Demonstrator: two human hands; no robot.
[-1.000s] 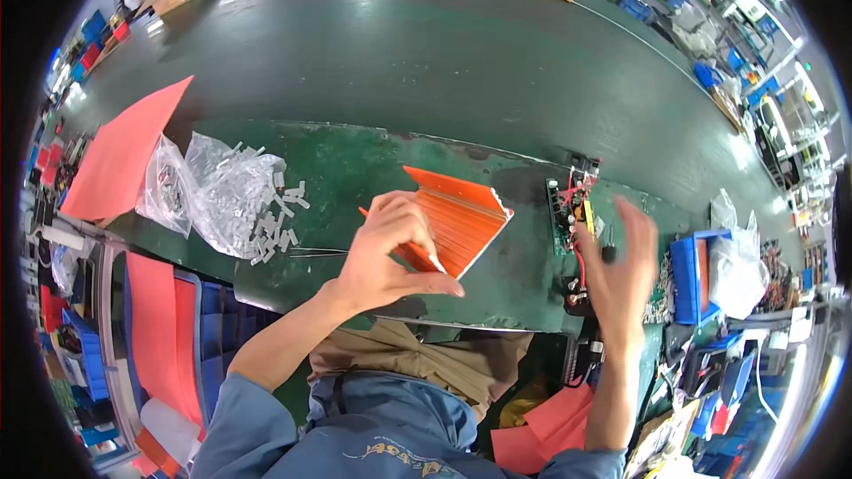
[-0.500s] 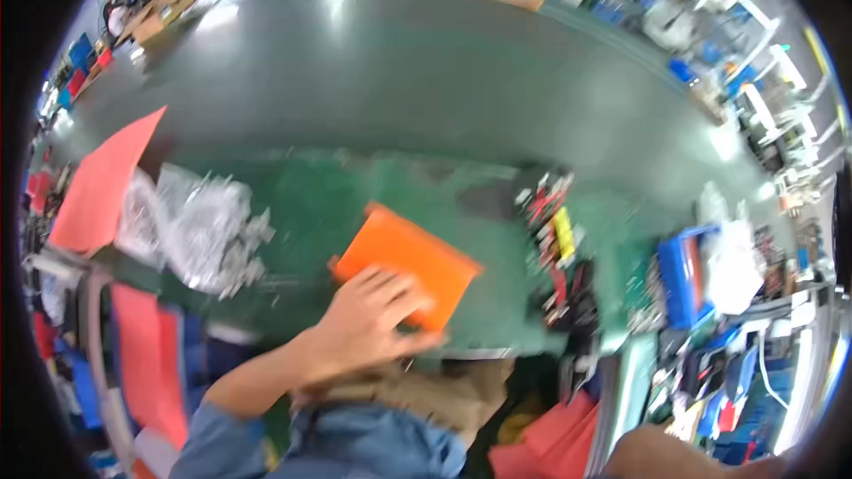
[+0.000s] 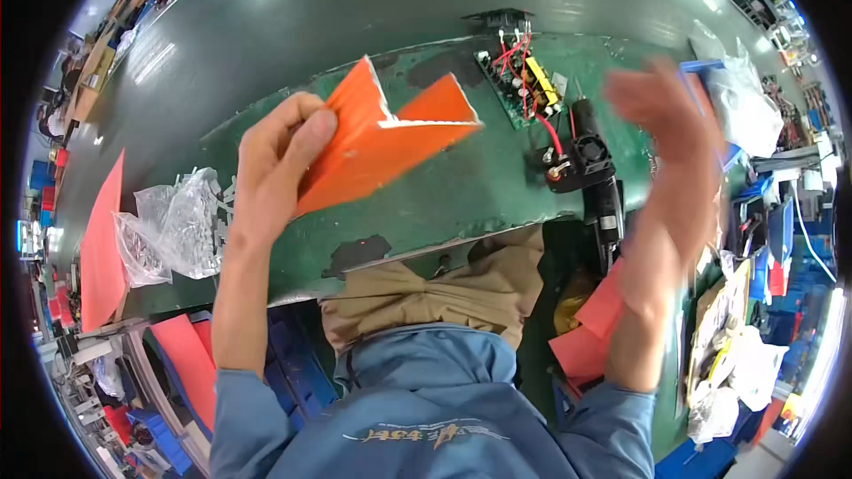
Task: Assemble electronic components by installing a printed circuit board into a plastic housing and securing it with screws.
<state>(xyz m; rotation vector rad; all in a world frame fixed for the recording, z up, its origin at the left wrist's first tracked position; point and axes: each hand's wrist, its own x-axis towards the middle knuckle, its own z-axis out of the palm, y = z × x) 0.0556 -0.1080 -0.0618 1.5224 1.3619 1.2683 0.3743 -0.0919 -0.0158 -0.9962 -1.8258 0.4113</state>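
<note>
My left hand is closed on an orange folded casing, gripping its left wall between thumb and fingers. The casing is channel-shaped with pale cut edges, and it is tilted above the green bench. My right hand is raised on the right, near a blue bin; motion smears its fingers. Between the hands, on the bench, lies a green circuit board with a yellow transformer and red wires. Joined to it by a red wire is a black part with a small fan.
Clear plastic bags of small parts lie at the left beside an upright red sheet. A white plastic bag sits by the blue bin. More red sheets are below the bench edge, right of my lap.
My left hand has lifted and turned the casing, so its open folded end now shows. My right hand has come up from the lower right edge. The view has shifted with my head.
</note>
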